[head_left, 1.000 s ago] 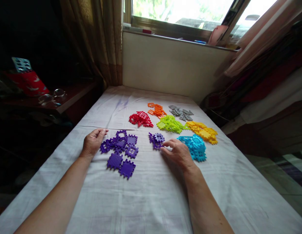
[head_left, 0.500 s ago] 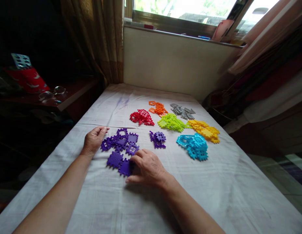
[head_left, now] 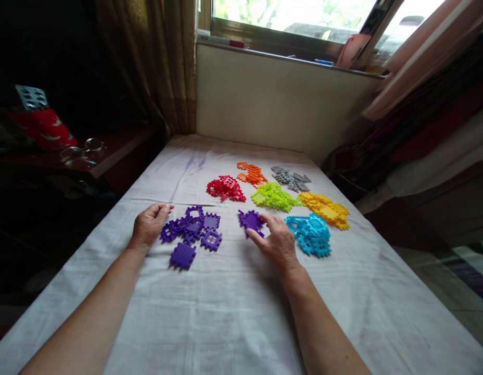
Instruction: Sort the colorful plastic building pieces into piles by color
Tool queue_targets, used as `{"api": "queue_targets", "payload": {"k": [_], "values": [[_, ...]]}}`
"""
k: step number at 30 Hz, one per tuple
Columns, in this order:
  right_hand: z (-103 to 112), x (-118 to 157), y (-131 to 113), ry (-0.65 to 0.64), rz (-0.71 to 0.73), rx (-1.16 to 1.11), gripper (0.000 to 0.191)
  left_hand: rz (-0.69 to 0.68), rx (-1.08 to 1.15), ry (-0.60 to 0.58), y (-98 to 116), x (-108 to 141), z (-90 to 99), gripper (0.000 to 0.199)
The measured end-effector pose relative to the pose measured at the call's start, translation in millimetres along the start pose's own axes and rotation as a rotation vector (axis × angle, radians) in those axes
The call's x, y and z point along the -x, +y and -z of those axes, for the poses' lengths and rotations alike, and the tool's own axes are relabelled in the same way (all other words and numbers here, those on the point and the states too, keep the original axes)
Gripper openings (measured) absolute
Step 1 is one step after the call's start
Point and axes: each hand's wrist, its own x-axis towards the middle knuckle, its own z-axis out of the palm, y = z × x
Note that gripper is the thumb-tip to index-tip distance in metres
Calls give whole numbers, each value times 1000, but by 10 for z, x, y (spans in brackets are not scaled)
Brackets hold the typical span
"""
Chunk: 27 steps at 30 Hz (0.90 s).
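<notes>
My right hand (head_left: 278, 244) grips a solid purple square interlocking tile (head_left: 252, 221) by its right side, thumb in front and fingers behind. It is over a small purple group, a toothed edge of which shows beneath. My left hand (head_left: 148, 225) rests on the sheet in a loose fist, with nothing visible in it. Beside it lies a larger pile of purple tiles (head_left: 192, 227), several overlapping. A purple window tile (head_left: 211, 239) lies at that pile's right edge, and a ridged purple tile (head_left: 182, 255) lies just in front.
Beyond are colour groups: red pieces (head_left: 225, 188), orange pieces (head_left: 252, 174), grey pieces (head_left: 290, 178), lime pieces (head_left: 275, 196), yellow pieces (head_left: 325, 210) and blue pieces (head_left: 310, 234). They lie on a white sheet (head_left: 210, 317). Eyeglasses (head_left: 83, 151) sit on a dark side table at left.
My right hand has moved right and away from me, carrying the solid purple tile from the front of the larger pile to the small purple group. My left hand has stayed put.
</notes>
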Motion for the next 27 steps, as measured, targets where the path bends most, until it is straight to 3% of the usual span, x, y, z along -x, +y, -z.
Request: {"api": "queue_targets", "payload": {"k": [4, 9, 13, 16, 20, 23, 27], "values": [[-35, 7, 250, 12, -87, 102, 43, -12, -13, -1, -9, -2, -2, 45], [-50, 18, 208, 22, -79, 160, 44, -43, -121, -20, 83, 69, -12, 43], [-70, 50, -150, 7, 63, -1, 30, -59, -108, -70, 196, 164, -89, 42], [-139, 121, -568, -137, 249, -158, 25, -74, -50, -74, 227, 203, -150, 43], [-251, 191, -1045, -360, 386, -189, 39, -40, -33, -75, 214, 205, -162, 44], [-328, 207, -1215, -433, 375, -128, 44, -23, -35, -68, 196, 190, -144, 45], [-394, 224, -1237, -437, 344, -105, 32, -31, -23, -48, 176, 172, -139, 46]]}}
